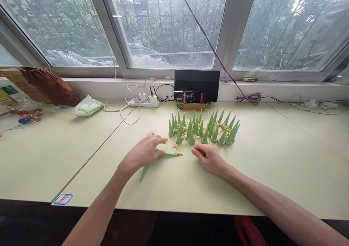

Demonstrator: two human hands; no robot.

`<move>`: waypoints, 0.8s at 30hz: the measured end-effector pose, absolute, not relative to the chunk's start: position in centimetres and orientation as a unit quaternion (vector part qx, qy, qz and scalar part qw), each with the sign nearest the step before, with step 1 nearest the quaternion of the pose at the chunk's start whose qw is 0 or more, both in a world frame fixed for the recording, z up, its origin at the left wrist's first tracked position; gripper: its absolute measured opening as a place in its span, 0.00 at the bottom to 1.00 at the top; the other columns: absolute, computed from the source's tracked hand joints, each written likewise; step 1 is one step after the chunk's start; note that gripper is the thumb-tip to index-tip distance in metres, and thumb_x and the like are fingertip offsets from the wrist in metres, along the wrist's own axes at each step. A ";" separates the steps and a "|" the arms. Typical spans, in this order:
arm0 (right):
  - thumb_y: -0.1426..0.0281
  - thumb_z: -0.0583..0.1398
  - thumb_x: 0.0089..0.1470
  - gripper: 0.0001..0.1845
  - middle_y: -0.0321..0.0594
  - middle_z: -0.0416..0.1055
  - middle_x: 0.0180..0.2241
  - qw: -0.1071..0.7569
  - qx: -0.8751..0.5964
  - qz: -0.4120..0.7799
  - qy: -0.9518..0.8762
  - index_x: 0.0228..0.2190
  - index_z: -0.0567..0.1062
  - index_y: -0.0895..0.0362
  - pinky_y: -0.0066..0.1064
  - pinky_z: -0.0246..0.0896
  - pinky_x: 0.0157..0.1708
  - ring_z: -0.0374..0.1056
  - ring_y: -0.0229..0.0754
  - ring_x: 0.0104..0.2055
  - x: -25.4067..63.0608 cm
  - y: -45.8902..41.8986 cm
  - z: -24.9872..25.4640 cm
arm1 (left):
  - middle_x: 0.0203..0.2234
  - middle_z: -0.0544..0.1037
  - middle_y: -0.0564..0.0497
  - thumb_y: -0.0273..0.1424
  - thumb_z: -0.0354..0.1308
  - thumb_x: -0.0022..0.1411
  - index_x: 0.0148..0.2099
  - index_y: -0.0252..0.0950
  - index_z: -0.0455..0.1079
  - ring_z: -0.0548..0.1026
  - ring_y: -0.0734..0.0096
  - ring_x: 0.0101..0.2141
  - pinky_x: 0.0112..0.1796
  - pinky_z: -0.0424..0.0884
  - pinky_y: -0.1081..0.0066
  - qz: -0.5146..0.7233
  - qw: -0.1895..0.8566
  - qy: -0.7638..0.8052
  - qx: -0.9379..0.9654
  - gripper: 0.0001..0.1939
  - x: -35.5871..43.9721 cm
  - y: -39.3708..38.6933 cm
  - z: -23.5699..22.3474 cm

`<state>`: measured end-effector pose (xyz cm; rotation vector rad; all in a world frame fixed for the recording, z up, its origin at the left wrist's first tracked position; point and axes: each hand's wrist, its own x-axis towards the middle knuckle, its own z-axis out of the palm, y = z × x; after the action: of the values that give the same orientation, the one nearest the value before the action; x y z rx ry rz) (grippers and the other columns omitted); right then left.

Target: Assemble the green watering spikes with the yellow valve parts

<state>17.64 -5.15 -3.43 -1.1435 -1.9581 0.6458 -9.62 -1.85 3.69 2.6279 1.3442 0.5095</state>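
My left hand (147, 149) hovers low over the table with thumb and fingers apart. Just past its fingertips is a small yellow piece (165, 139), and I cannot tell whether they touch. Under the hand lies a slim green cone (170, 154) on its side, its wide end partly hidden; another green cone (143, 174) pokes out beneath the wrist. A few yellow pieces (176, 146) lie by the first cone's tip. My right hand (211, 159) rests on the table with fingers curled together; whatever they hold is hidden. Beyond both hands stand several upright green cones (191, 135).
More small yellow pieces lie among the standing cones. Behind them a phone (193, 97) leans against a black panel (196, 80). A power strip (144, 102) with cables sits at the back, a white-green packet (88, 106) and brown bag (49, 86) to the left.
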 end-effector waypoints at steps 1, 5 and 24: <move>0.62 0.54 0.65 0.17 0.34 0.65 0.22 0.373 -0.447 0.246 -0.775 0.29 0.73 0.57 0.28 0.51 0.26 0.57 0.37 0.23 17.5 -5.2 -3.4 | 0.37 0.82 0.48 0.32 0.64 0.56 0.41 0.41 0.79 0.75 0.54 0.42 0.38 0.70 0.63 0.161 0.076 0.443 0.879 0.09 -9.7 -2.1 3.3; 0.68 0.54 0.66 0.10 0.41 0.73 0.33 0.340 -0.439 0.211 -0.805 0.41 0.74 0.57 0.31 0.59 0.32 0.65 0.39 0.29 16.9 -5.5 -3.4 | 0.34 0.81 0.48 0.28 0.60 0.58 0.35 0.41 0.77 0.73 0.56 0.38 0.35 0.68 0.64 0.142 0.079 0.419 0.893 0.05 -9.7 -2.6 2.4; 0.76 0.48 0.68 0.24 0.41 0.65 0.62 0.282 -0.323 0.118 -0.896 0.61 0.64 0.51 0.47 0.64 0.53 0.62 0.49 0.52 15.8 -5.6 -3.4 | 0.39 0.77 0.49 0.31 0.56 0.65 0.39 0.39 0.72 0.70 0.60 0.45 0.44 0.69 0.63 0.218 0.121 0.406 0.879 0.04 -10.5 -3.9 4.8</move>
<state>15.76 -5.63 -3.36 -0.8641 -2.3985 0.3157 -10.53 -3.92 4.85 2.5672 1.1860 0.6375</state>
